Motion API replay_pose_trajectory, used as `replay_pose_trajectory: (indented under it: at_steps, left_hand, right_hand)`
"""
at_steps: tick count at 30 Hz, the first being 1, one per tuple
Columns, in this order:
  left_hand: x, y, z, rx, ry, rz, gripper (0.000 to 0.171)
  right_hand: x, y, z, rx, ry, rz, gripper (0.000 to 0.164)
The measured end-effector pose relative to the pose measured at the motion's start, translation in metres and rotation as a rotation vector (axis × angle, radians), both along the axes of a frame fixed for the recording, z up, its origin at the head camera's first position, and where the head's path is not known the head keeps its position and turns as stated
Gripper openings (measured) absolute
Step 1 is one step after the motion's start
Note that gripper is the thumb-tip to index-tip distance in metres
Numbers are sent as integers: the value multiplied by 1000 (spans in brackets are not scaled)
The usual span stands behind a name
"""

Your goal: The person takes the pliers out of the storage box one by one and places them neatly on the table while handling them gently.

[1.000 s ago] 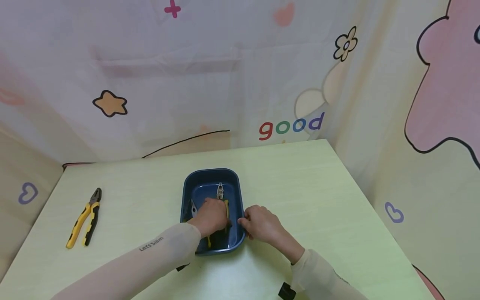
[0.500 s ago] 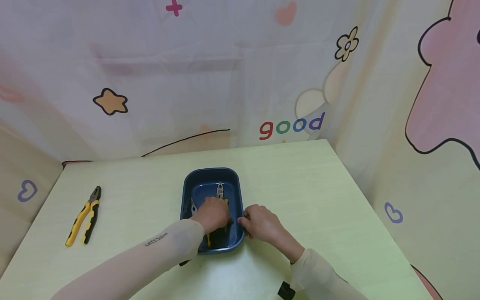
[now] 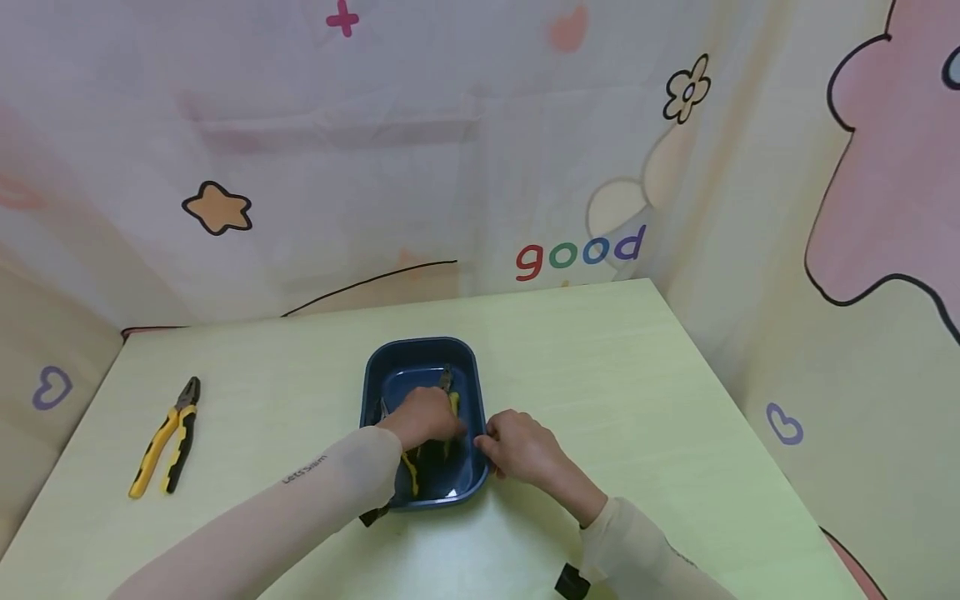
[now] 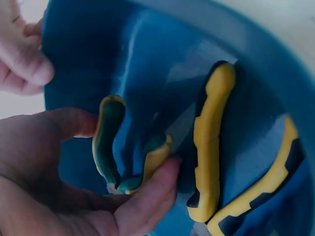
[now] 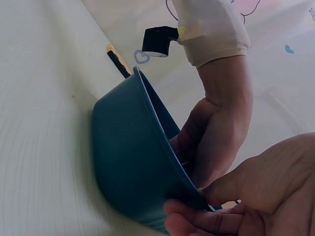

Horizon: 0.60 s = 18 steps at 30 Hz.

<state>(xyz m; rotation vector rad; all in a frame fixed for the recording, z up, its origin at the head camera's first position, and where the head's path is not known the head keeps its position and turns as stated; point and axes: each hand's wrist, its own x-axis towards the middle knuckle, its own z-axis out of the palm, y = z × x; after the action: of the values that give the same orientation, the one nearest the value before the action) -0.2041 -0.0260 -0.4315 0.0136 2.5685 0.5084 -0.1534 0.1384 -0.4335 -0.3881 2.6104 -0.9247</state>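
My left hand [image 3: 426, 415] reaches into a blue plastic bin [image 3: 405, 375]. In the left wrist view, its thumb and fingers grip small pliers with green and yellow handles [image 4: 108, 142] from both sides. The head of these pliers points to the far end of the bin. Beside them in the bin lies another pair of pliers with yellow and black handles [image 4: 207, 147], partly hidden by the left hand in the head view. On the bin's right side, my right hand [image 3: 521, 446] pinches the rim between thumb and fingers.
Larger yellow and black combination pliers [image 3: 168, 437] lie on the pale table [image 3: 600, 375], left of the bin. A printed curtain [image 3: 420, 183] hangs behind and beside the table. Black wrist cameras [image 3: 573, 582] hang from the sleeves.
My left hand has shifted slightly toward the far end of the bin, and the head of the gripped pliers has turned and moved slightly right. The right hand stays at the rim.
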Motion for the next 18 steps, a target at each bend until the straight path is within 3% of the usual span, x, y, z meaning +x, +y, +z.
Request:
replay_pose_trajectory:
  at_steps: [5, 11, 18]
  left_hand:
    - [-4, -10, 7, 169, -115, 96, 38]
    - [-5, -26, 13, 400, -207, 144, 44]
    - [-6, -34, 18, 485, -224, 214, 47]
  right_hand:
    - [1, -1, 1, 7, -2, 1, 21]
    - [1, -2, 1, 5, -5, -7, 23]
    - [1, -2, 0, 7, 5, -6, 25]
